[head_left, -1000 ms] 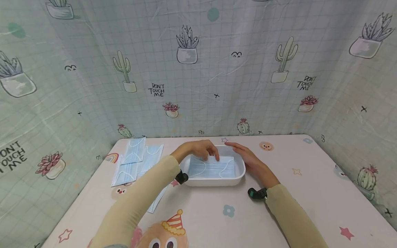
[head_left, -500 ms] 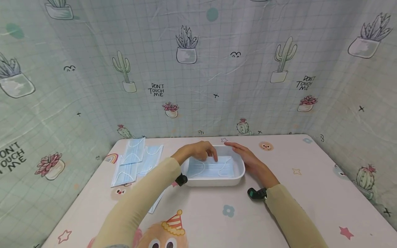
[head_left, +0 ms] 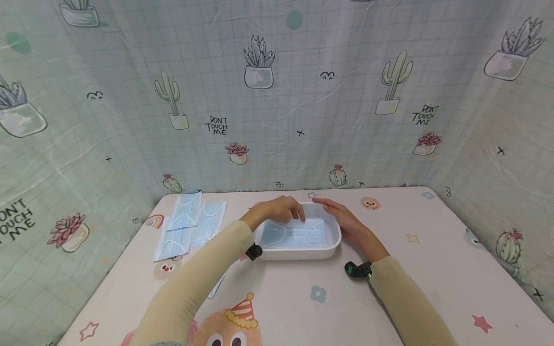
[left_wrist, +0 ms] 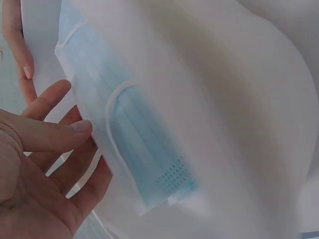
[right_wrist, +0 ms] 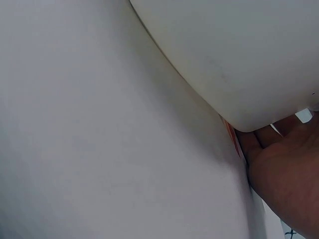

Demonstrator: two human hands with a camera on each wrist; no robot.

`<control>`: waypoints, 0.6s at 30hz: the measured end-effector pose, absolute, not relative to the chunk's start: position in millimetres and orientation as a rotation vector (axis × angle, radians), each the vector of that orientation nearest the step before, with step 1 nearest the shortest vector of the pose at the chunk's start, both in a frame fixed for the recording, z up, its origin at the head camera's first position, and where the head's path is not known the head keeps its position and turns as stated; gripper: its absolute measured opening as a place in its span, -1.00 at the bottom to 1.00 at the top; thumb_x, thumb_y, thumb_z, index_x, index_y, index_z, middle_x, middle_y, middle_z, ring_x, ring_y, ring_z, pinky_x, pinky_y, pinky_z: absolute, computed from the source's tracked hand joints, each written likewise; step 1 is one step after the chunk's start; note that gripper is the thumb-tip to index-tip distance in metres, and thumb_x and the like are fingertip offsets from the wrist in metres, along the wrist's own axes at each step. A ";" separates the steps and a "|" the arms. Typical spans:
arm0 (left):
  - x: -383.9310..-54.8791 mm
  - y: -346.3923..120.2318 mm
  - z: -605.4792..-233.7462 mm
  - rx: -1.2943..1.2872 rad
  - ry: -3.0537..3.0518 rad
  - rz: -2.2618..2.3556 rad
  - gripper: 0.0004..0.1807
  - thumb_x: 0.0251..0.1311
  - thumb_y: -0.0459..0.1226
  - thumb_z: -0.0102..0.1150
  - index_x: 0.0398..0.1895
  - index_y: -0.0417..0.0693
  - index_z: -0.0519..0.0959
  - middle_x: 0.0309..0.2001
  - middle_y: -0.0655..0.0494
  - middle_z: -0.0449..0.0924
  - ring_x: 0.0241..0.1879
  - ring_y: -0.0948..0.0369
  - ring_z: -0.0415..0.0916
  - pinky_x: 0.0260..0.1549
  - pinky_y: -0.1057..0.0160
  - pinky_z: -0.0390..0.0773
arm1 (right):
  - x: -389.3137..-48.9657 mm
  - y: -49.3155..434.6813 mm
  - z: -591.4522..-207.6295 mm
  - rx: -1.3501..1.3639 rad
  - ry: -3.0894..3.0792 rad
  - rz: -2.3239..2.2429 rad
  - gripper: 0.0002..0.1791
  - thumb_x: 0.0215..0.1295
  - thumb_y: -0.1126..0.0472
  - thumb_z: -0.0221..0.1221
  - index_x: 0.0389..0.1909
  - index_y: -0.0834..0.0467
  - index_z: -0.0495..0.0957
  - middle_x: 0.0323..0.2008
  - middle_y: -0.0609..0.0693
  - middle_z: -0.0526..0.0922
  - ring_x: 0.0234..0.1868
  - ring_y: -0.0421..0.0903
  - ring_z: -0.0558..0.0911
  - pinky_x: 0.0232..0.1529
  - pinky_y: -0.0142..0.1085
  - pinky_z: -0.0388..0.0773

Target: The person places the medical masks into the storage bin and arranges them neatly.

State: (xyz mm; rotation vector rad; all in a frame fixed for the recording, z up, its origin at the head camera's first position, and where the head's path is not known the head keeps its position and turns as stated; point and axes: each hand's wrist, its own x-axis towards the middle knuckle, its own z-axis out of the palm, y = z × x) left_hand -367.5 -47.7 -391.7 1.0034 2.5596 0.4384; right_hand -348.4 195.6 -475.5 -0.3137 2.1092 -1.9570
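Observation:
A blue pleated face mask [head_left: 294,234] with white ear loops lies in a white tray [head_left: 298,254] in the head view. My left hand [head_left: 281,210] reaches over the tray's back left, fingers pointing down at the mask's far edge. In the left wrist view, the thumb [left_wrist: 60,133] tip is right at the edge of the mask [left_wrist: 124,134], and the other fingers are spread loosely along that edge. My right hand [head_left: 346,222] rests along the tray's right rim with straight fingers; in the right wrist view it lies against the tray's outer wall [right_wrist: 239,59].
Several more face masks [head_left: 185,218] lie overlapping on the table's left side. Part of another mask [head_left: 215,288] shows beyond the left sleeve [head_left: 199,278]. A patterned curtain [head_left: 277,110] stands behind the printed tabletop [head_left: 372,307].
The left fingertips have lifted slightly and drawn back to the mask's far edge. The mask has shifted a little left in the tray. The right hand stays at the tray's rim.

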 end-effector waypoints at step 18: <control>-369.6 -58.7 -388.5 1.039 2.556 0.641 -0.57 0.21 -0.60 0.08 0.11 -0.23 0.68 0.03 -0.15 0.75 0.05 0.00 0.70 0.06 0.19 0.69 | -349.1 195.4 -476.3 -0.333 2.108 -1.959 -0.50 0.68 0.15 -0.20 0.54 -0.02 0.33 0.64 -0.01 0.15 0.64 0.13 0.15 0.58 0.14 0.15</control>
